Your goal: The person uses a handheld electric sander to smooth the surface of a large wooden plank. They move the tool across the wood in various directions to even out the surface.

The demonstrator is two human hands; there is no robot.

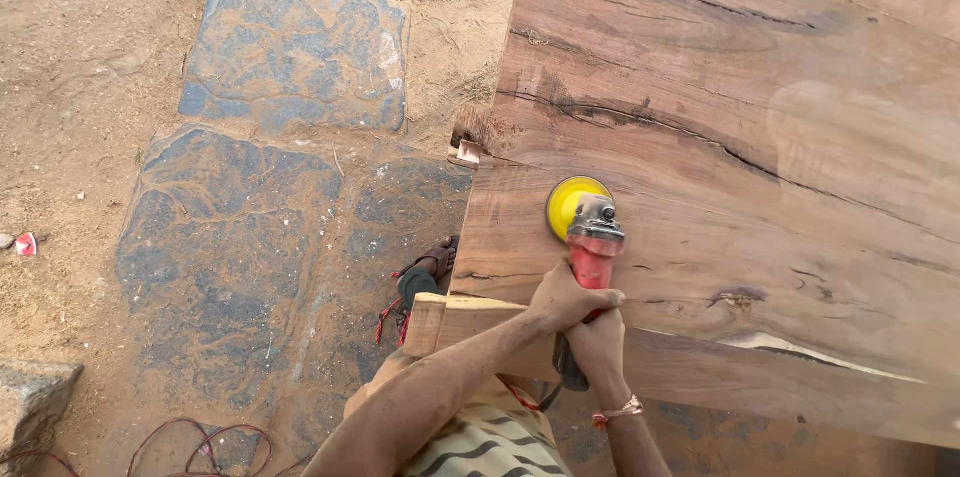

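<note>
Two hands, left (566, 299) and right (598, 339), seemingly both grip one red sander (590, 242) on slab (760, 167)

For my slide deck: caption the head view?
Both hands press a red sander onto a wooden slab.

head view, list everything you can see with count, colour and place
wood slab: one, reddish brown with dark cracks, fills the right half
angle grinder: one, red body with grey head, on the slab near its left edge
sanding disc: one, yellow, at the grinder's front, against the slab
wood block: one, pale, under the slab's lower left edge
stone slabs: several, grey-blue, set in the sandy ground on the left
cable: one, red, on the ground at lower left
sandal: one, brown, on a foot beside the slab
bracelet: one, on the right wrist
left hand: gripping the grinder body
right hand: gripping the grinder's rear
</note>
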